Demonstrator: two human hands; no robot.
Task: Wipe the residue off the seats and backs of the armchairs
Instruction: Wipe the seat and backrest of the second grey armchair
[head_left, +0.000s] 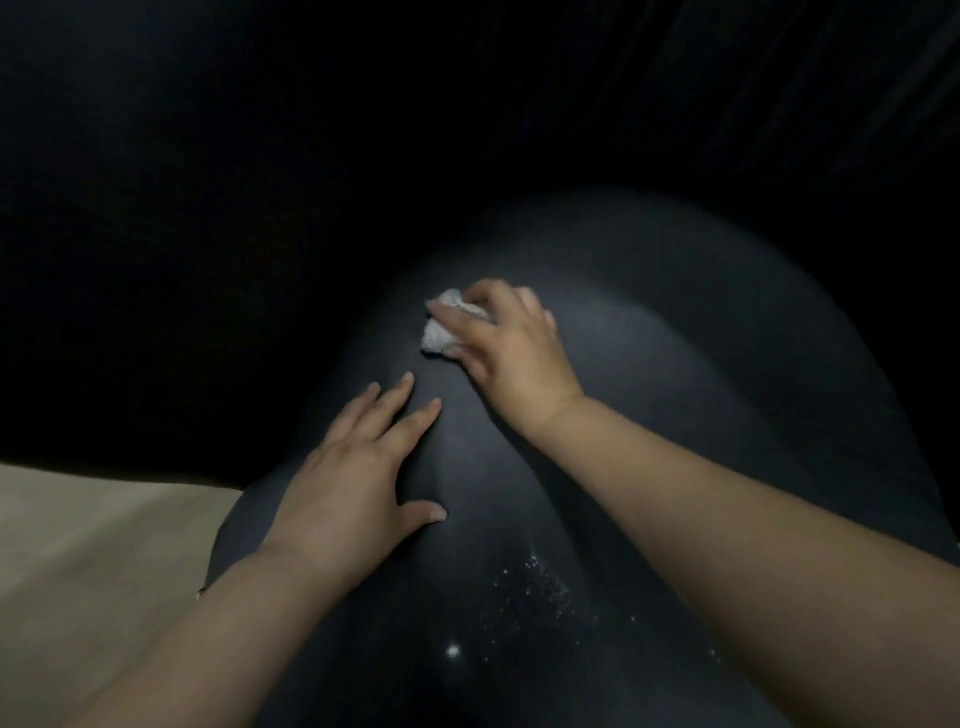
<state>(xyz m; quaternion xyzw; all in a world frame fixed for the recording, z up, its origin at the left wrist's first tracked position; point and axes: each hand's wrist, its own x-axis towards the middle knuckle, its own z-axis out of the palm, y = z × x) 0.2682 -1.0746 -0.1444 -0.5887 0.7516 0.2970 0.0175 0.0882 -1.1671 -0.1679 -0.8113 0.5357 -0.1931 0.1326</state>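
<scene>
Head view — dark smooth armchair (649, 364), white residue (524, 587) specks near its front edge

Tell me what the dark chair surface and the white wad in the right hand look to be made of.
Chair surface: smooth, matte dark plastic or leather-like material, going by its soft sheen and seamless curve; unclear which.
White wad: crumpled tissue or thin cloth, going by its wrinkled, soft shape in the right hand.

The dark armchair (649, 374) carries a white cloth (441, 332), a flat left hand (353, 483), and white crumbs (535, 582).
</scene>
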